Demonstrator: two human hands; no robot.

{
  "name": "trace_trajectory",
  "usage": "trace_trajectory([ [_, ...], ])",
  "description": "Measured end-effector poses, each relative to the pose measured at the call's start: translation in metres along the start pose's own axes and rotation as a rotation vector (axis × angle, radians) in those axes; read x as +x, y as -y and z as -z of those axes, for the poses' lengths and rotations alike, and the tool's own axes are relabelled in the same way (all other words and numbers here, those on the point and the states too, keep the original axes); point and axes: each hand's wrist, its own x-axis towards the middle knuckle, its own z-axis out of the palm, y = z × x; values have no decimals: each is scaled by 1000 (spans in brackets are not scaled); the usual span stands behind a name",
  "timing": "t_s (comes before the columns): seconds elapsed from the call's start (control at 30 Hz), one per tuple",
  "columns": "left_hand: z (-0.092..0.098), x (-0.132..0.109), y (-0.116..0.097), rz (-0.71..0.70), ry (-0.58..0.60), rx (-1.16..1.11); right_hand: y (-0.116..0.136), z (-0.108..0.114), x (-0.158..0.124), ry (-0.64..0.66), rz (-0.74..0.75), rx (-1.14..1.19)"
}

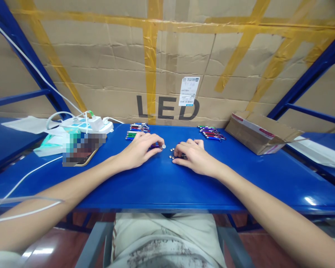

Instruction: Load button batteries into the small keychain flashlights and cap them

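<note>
My left hand (141, 150) is closed around a small dark purple keychain flashlight (154, 146), mostly hidden by the fingers. A round silver piece (163, 146) shows at the tips of the thumb and forefinger. Across from it, my right hand (195, 157) is low over the table, fingers curled down and drawn together. Several small silver button cells (171, 157) lie by its fingertips; whatever those fingers hold is hidden. Beyond my left hand lies a group of coloured keychain flashlights (131, 134) with clips. A second group of flashlights (212, 134) lies behind my right hand.
A blue table (156, 186) carries everything. At left are a white power strip (100, 126) with cables, a phone (86, 158) and a green-white packet (51, 143). An open cardboard box (257, 134) stands at right. Large taped cardboard (114, 74) walls off the back.
</note>
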Motion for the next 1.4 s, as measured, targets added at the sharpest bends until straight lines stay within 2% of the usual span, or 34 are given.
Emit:
trace_trajectory([
  [0.53, -2, 0, -1, -20, 8, -10, -5, -1, 0, -2, 24, -20],
  [0.8, -2, -1, 0, -26, 20, -6, 0, 2, 1, 82, -25, 95],
  [1.07, -2, -1, -1, -33, 19, -4, 2, 6, -2, 95, 77, 135],
  [1.4, -1, -1, -1, -24, 26, 4, 2, 7, -3, -4, 145, 155],
])
